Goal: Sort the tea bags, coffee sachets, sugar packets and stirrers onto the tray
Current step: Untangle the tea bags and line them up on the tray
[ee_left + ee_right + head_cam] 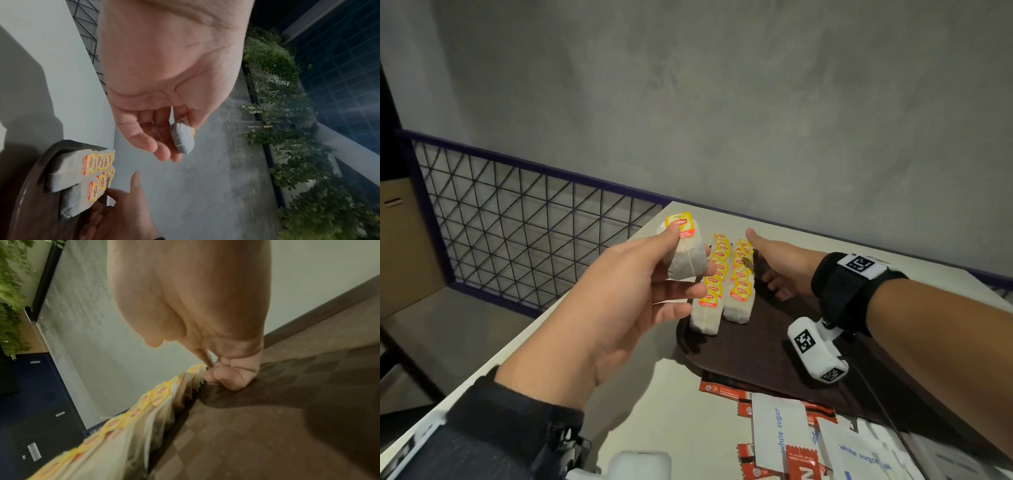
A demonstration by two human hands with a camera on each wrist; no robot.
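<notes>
My left hand [688,253] is raised over the table left of the tray and pinches one tea bag [683,224] with a yellow tag between thumb and fingers; the left wrist view shows the tea bag [183,141] hanging from that grip. On the dark brown tray [756,349] stand two rows of tea bags, a left row [710,301] and a right row [739,294]. My right hand [760,260] rests on the tray beside the right row, thumb stuck out. In the right wrist view its fingers [232,378] lie loosely curled on the tray [267,418] against the row's far end [195,369].
White sugar packets [777,431] and red coffee sachets [801,462] lie mixed on the table [654,394] in front of the tray. The table's left edge drops off beside a black mesh railing [534,212]. A grey wall stands behind the table.
</notes>
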